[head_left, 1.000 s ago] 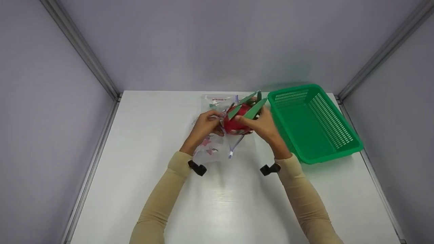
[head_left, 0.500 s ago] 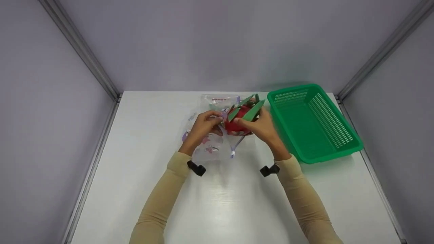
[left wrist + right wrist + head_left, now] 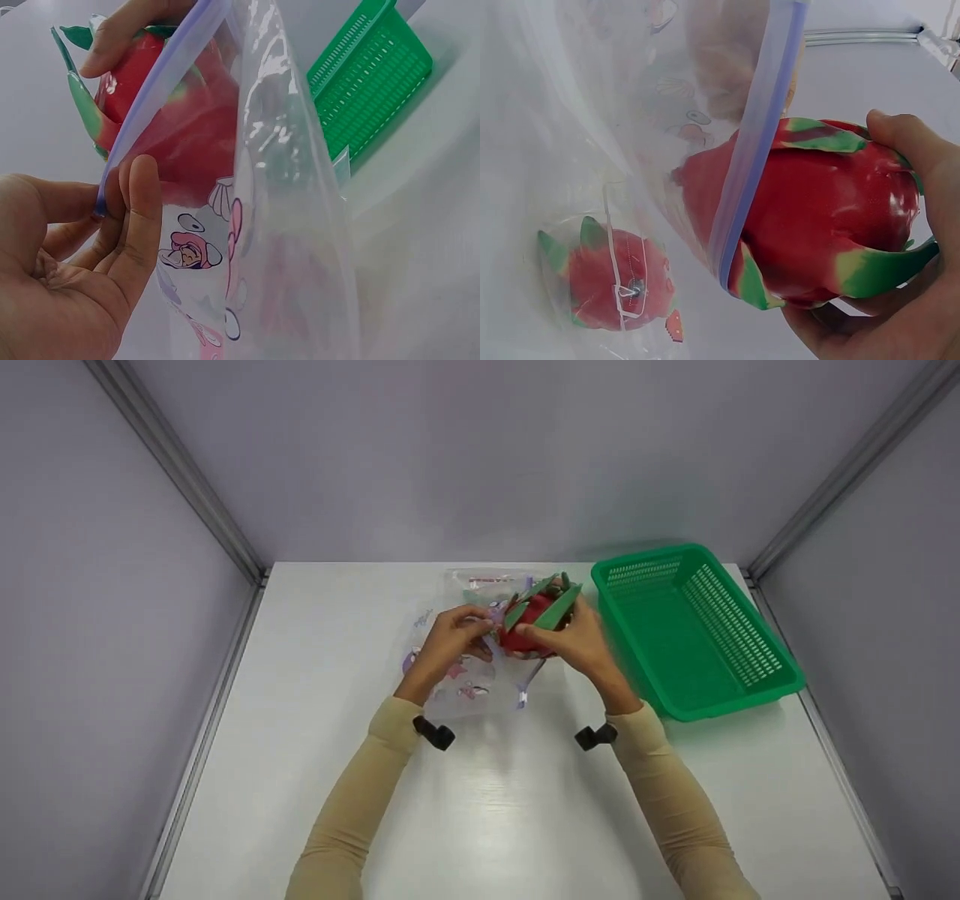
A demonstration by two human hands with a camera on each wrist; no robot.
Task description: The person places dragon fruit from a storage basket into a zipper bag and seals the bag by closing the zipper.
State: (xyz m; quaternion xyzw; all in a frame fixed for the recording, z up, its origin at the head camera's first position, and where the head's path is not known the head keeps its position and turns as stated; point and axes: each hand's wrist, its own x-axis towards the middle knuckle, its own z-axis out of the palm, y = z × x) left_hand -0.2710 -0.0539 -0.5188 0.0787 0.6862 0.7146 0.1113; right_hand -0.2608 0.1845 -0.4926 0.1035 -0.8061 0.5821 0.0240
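A red dragon fruit with green scales (image 3: pixel 810 210) is in my right hand (image 3: pixel 583 646), thumb on one side and fingers curled round the other. Its far end is inside the mouth of a clear zip bag (image 3: pixel 289 217) with a purple seal strip and printed cartoon figures. My left hand (image 3: pixel 82 262) pinches the bag's edge at the strip, seen closely in the left wrist view. In the right wrist view, a second red shape with green tips (image 3: pixel 619 277) shows through the plastic; I cannot tell whether it lies inside the bag.
A green plastic basket (image 3: pixel 789 684) with slotted sides stands at the right of the white table (image 3: pixel 315 660), close to my right hand. Grey-framed walls rise at the back and both sides.
The dragon fruit's green tips have dropped slightly down and left, further toward the bag. The bag's lower strip corner has shifted a little right. The left hand has hardly moved.
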